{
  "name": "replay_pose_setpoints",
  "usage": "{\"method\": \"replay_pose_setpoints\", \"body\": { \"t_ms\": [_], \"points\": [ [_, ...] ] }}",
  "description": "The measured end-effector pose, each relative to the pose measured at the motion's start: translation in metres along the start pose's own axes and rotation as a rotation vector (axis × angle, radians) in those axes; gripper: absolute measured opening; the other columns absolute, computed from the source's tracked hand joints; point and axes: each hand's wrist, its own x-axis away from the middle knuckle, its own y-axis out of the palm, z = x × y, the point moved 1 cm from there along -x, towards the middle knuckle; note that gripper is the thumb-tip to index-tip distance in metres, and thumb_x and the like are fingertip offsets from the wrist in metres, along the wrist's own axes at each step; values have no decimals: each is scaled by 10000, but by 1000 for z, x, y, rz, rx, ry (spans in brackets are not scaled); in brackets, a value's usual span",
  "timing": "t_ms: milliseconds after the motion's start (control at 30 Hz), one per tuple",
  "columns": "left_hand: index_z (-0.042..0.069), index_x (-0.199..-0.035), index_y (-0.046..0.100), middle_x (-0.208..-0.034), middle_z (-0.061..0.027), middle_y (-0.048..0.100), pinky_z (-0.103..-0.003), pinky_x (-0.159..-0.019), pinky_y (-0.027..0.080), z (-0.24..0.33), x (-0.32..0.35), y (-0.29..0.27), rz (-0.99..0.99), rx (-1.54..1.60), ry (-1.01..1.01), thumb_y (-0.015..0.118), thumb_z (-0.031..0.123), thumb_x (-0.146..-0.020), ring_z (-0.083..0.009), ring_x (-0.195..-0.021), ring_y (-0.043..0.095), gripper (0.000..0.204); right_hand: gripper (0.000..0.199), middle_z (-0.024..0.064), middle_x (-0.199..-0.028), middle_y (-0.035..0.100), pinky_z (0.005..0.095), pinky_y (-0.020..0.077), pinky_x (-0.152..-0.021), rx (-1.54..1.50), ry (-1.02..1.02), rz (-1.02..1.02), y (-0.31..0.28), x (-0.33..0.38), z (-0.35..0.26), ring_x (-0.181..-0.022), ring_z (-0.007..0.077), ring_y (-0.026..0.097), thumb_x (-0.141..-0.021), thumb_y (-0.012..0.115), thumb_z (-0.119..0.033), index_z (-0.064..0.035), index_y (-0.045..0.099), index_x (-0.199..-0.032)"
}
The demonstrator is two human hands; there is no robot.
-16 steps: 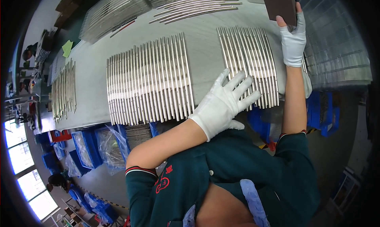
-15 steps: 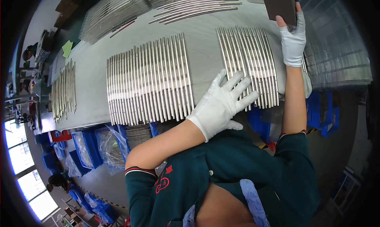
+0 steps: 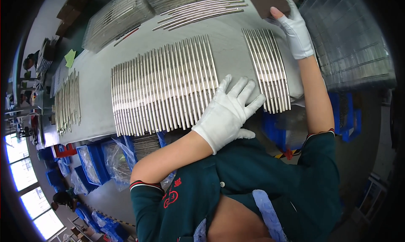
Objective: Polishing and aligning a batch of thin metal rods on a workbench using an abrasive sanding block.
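Left hand (image 3: 230, 111) resting open, fingers spread, at the bench (image 3: 230, 48) near edge between two rows of metal rods (image 3: 164, 86). Right hand (image 3: 295, 31) reaching far, gripping a dark block (image 3: 265, 1).

Both gloves, on the left hand (image 3: 228, 113) and the right hand (image 3: 296, 31), are white. The rods (image 3: 162, 86) shine silver on a pale grey table (image 3: 230, 44). The block (image 3: 265, 1) is dark brown, the bins (image 3: 90, 164) blue, the shirt (image 3: 261, 187) dark green.
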Motion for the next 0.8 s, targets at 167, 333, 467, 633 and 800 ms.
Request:
{"method": "replay_pose_setpoints", "body": {
  "t_ms": [167,333,467,633,800],
  "points": [
    [144,-1437,425,-1440,-198,427,-576,-1120,275,11,-18,11,19,37,143,696,601,-723,-365,-1373,372,890,727,98,-1368,530,301,449,-1022,-55,115,-407,2,-38,45,-1235,174,527,-906,701,-353,-84,370,-1495],
    [168,-1436,430,-1436,-195,426,-582,-1115,282,11,-21,15,17,92,171,718,563,-720,-362,-1382,362,867,778,76,-1380,525,305,403,-1059,-65,217,-606,23,-38,37,-1265,164,493,-886,686,-464,-61,391,-1483],
    [168,-1426,438,-1434,-189,423,-576,-1113,291,11,-22,13,1,95,183,748,528,-696,-359,-1377,368,872,777,69,-1385,522,289,402,-1056,-81,191,-624,18,-40,44,-1256,159,498,-886,692,-444,-43,390,-1479],
    [182,-1419,443,-1432,-184,422,-571,-1117,286,11,-32,10,-21,96,188,750,529,-694,-361,-1379,366,860,760,82,-1370,528,295,421,-1041,-96,92,-530,16,-45,48,-1239,155,508,-890,698,-414,-35,391,-1473],
    [193,-1419,445,-1439,-171,417,-579,-1122,270,17,-52,14,-1,80,206,752,546,-682,-355,-1386,354,873,738,95,-1331,551,337,489,-942,-828,-373,-597,2,-71,70,-1163,183,559,-906,698,-238,-27,316,-1500]
  ]
}}
